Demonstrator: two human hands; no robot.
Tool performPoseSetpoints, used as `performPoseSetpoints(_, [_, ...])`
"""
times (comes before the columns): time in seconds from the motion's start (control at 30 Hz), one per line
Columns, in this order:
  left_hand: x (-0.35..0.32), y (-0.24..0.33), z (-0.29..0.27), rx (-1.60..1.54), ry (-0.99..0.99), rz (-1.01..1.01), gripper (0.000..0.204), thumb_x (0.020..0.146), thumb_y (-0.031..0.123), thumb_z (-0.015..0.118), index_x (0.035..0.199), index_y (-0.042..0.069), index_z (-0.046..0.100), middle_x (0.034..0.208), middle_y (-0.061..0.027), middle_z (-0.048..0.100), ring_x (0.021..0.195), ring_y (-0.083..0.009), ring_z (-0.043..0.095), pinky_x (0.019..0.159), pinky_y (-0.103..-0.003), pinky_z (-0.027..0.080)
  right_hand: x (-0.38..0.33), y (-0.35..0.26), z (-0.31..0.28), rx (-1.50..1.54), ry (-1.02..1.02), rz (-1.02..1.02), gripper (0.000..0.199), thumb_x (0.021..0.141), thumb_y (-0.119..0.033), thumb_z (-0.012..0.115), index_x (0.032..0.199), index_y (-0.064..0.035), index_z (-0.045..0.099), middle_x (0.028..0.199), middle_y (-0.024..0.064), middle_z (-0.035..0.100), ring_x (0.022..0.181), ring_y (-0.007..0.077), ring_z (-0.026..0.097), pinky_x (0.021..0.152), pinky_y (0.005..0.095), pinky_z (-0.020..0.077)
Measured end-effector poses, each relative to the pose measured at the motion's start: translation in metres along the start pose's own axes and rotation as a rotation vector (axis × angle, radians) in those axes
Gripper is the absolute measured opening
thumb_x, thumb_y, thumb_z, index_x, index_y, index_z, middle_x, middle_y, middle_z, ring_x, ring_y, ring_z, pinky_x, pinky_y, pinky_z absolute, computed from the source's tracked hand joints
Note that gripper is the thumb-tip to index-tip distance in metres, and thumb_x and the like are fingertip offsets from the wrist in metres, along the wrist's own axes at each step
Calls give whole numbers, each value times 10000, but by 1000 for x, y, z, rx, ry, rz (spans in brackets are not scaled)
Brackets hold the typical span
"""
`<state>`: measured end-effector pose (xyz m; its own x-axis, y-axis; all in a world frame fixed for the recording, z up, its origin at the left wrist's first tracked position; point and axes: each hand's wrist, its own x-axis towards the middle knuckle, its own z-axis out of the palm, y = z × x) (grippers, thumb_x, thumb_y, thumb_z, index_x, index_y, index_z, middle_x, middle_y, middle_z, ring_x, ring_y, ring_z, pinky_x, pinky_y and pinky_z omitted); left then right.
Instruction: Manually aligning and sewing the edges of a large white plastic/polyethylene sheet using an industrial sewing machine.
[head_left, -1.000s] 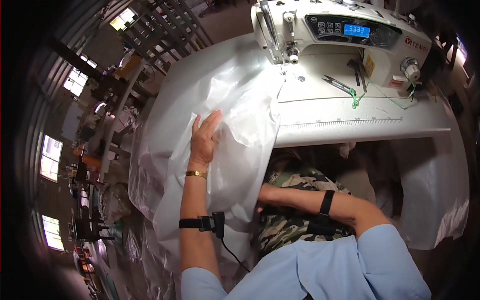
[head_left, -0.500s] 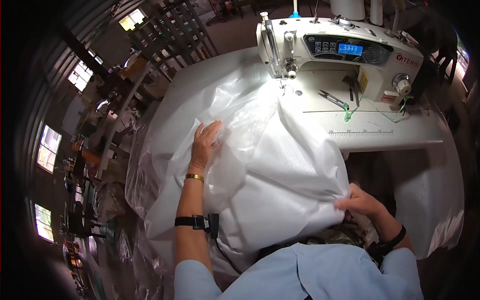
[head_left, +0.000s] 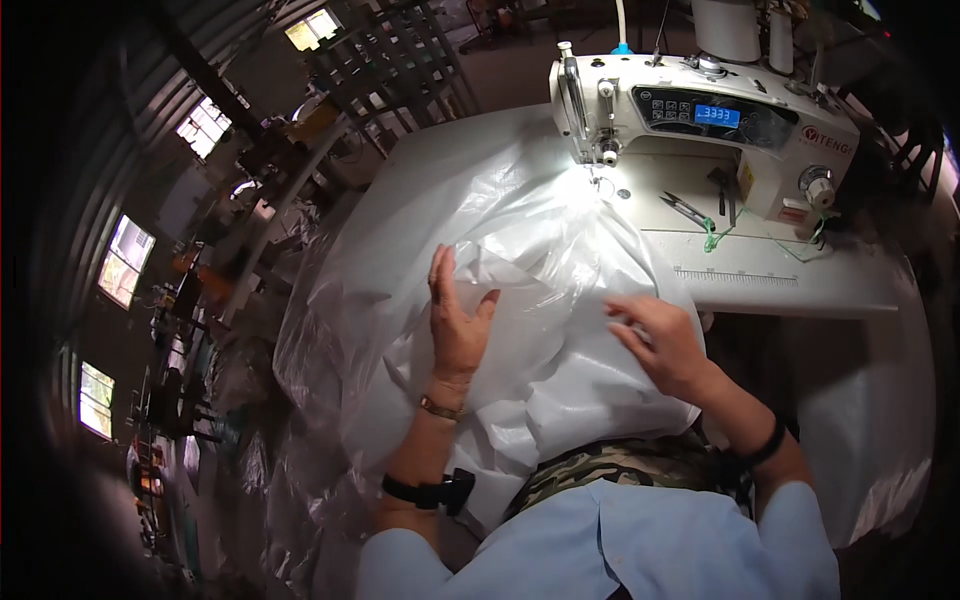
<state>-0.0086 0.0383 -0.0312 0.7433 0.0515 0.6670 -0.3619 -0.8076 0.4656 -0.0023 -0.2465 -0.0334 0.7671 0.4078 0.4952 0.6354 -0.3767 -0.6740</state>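
A large sheet of white fabric (head_left: 540, 270) with a thin clear plastic layer lies bunched over the sewing table (head_left: 790, 285) and hangs into my lap. My left hand (head_left: 455, 325) lies flat on the fabric, fingers spread and pointing up. On the fabric's right side rests my right hand (head_left: 660, 340), fingers bent and pressing or pinching a fold. The fabric's far end reaches the needle area of the white sewing machine (head_left: 700, 125).
Small snips (head_left: 685, 208) and a green thread scrap (head_left: 710, 238) lie on the machine bed. Thread cones (head_left: 728, 25) stand behind the machine. More white fabric hangs off the table's right side (head_left: 870, 440). Racks and cluttered work tables (head_left: 230, 250) fill the left.
My right hand rose from my lap, pulling the fabric up, and now rests on top of it near the table edge. The left hand stayed flat on the fabric.
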Motion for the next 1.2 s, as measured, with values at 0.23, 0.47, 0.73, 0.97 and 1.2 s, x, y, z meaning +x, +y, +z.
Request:
performPoseSetpoints(0.23, [2,4,-9,212,106,-29,667,817,-74,679,1428,8,424,1162,-178,623,1066,-300,611,951,-388,483,60,14,33,-368,-469,41,494,891,-180,653,1344,-95,476,890,186,681,890,396,655,764,497,499])
performPoseSetpoints(0.47, [22,-21,-16,-67,189,-174,180,910,11,627,1086,-1,660,891,-140,668,798,-299,653,733,-361,516,31,37,49,-190,-451,30,195,897,-175,602,1052,-66,556,830,168,673,826,378,663,723,486,496])
performPoseSetpoints(0.73, [98,-28,-59,0,2,139,46,923,20,611,951,-12,631,848,-124,634,752,-270,623,693,-339,494,18,29,-28,-462,-561,42,146,907,-199,602,902,-53,609,801,162,681,786,372,658,704,464,499])
performPoseSetpoints(0.97, [132,-8,-74,-121,-222,132,46,901,12,644,922,-29,642,805,-61,603,766,-134,580,716,-267,469,70,-6,-7,19,-28,36,335,950,-300,632,1107,-8,671,981,194,713,917,351,685,822,420,529])
performPoseSetpoints(1.2, [136,-2,-81,-108,-343,19,69,894,11,653,938,-41,665,815,-38,622,779,-85,571,709,-237,459,74,-37,63,1008,-624,176,399,931,-331,695,1161,-6,676,1096,69,698,1010,135,635,877,333,525])
